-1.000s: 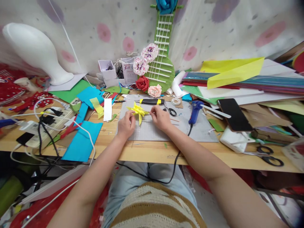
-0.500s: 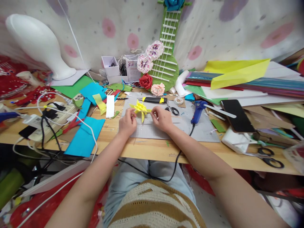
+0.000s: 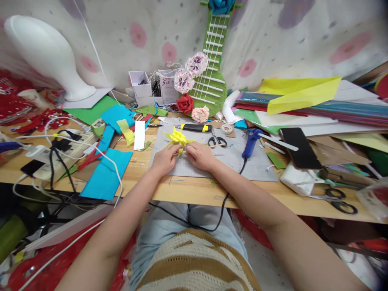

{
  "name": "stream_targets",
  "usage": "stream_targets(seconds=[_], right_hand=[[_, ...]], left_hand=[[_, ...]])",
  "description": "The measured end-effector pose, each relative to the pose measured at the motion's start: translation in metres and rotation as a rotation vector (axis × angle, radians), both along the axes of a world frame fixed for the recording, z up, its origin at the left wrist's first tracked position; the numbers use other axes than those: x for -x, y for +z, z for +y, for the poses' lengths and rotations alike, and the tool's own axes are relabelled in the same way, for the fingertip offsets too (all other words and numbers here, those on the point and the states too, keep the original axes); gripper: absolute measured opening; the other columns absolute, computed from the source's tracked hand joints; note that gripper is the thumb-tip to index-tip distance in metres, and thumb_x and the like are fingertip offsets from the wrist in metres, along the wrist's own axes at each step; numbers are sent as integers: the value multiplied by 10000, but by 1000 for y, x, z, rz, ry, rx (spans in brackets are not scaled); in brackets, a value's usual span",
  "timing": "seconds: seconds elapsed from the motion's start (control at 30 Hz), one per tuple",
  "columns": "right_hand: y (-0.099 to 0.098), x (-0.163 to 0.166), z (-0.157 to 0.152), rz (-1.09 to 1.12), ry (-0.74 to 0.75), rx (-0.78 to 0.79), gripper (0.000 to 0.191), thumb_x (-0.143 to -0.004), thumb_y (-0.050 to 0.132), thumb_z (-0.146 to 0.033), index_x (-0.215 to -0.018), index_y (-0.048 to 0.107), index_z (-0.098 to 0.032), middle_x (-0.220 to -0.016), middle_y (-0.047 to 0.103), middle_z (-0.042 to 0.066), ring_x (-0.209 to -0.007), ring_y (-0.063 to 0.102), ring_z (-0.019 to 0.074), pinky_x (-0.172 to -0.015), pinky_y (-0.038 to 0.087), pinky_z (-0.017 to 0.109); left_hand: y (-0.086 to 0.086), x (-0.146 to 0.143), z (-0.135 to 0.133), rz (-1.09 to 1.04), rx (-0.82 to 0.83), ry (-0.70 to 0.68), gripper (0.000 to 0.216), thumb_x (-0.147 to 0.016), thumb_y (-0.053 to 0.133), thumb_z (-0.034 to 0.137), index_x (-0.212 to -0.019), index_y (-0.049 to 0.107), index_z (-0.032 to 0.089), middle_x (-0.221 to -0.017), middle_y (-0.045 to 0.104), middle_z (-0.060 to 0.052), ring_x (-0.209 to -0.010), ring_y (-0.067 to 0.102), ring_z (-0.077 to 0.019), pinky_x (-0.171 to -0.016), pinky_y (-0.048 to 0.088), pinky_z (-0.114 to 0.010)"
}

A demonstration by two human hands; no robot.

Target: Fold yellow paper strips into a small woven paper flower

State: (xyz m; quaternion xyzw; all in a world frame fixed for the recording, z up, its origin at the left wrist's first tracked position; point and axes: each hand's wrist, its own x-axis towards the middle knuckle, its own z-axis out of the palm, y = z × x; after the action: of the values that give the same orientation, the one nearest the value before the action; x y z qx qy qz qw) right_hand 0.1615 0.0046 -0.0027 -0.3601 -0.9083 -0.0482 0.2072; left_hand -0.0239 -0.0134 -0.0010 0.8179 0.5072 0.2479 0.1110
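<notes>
A yellow paper flower (image 3: pixel 178 137) with pointed petals is held just above the grey mat (image 3: pixel 242 167). My left hand (image 3: pixel 165 159) is closed on its near side, fingertips pinched at the base of the petals. Close against it, my right hand (image 3: pixel 201 157) is also closed at the flower's lower right petals. My fingers hide the underside of the flower. A thin, light stick (image 3: pixel 220 145) shows to the right of my right hand; whether the hand touches it is unclear. Beyond the hands lie a yellow-and-black utility knife (image 3: pixel 196 127) and small black-handled scissors (image 3: pixel 216 141).
A blue glue gun (image 3: pixel 251 143) rests on the mat's right, its cord running to my lap. Right of it are a phone (image 3: pixel 300 148) and larger scissors (image 3: pixel 341 201). Blue paper (image 3: pixel 106 173) and a power strip (image 3: pixel 60 155) lie left. A green guitar-shaped craft (image 3: pixel 212 81) stands behind.
My hands have come closer together, the right one moving left toward the flower. The flower has tilted, and its long downward petal is now mostly hidden by my fingers.
</notes>
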Motion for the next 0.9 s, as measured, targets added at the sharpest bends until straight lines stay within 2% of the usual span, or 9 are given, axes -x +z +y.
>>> stream_targets(seconds=[0.13,0.3,0.43,0.53,0.67,0.9], right_hand=[[-1,0,0,14,-18,29,170,-877,360,-176,-846,527,-173,-849,608,75,-794,496,174,-647,338,270],[-1,0,1,-1,3,31,173,-848,374,-132,-875,537,-180,-852,603,69,-802,481,180,-663,346,279],[-2,0,3,15,24,-22,120,-845,446,-227,-872,547,-169,-887,600,85,-835,464,196,-710,361,299],[-3,2,4,12,12,-31,170,-858,466,-311,-874,556,-168,-857,603,86,-828,462,201,-709,363,306],[-4,3,5,0,-2,-14,205,-890,418,-306,-864,568,-170,-837,612,83,-815,468,192,-703,358,298],[-4,4,4,31,-41,-11,289,-914,364,-324,-807,590,-178,-772,624,66,-766,480,173,-661,340,279]], left_hand=[[-2,0,9,48,-4,-15,469,-714,364,17,-1059,583,247,-1022,635,-5,-938,594,-164,-724,469,-259],[-3,2,17,-11,-36,-111,456,-679,379,2,-1016,585,229,-1017,628,-8,-935,589,-147,-758,474,-253],[-3,0,14,-39,-105,-121,400,-635,449,26,-983,563,187,-953,600,-38,-869,576,-156,-730,476,-253],[-5,-1,14,-67,-133,-132,302,-670,503,74,-952,551,172,-951,581,-46,-835,565,-145,-716,474,-246],[-8,-2,17,-61,-131,-96,229,-729,515,120,-947,554,183,-948,579,-39,-820,566,-136,-710,471,-244],[-7,-4,15,-43,-148,-92,252,-770,539,198,-1022,538,186,-945,589,-38,-875,566,-148,-746,463,-256]])
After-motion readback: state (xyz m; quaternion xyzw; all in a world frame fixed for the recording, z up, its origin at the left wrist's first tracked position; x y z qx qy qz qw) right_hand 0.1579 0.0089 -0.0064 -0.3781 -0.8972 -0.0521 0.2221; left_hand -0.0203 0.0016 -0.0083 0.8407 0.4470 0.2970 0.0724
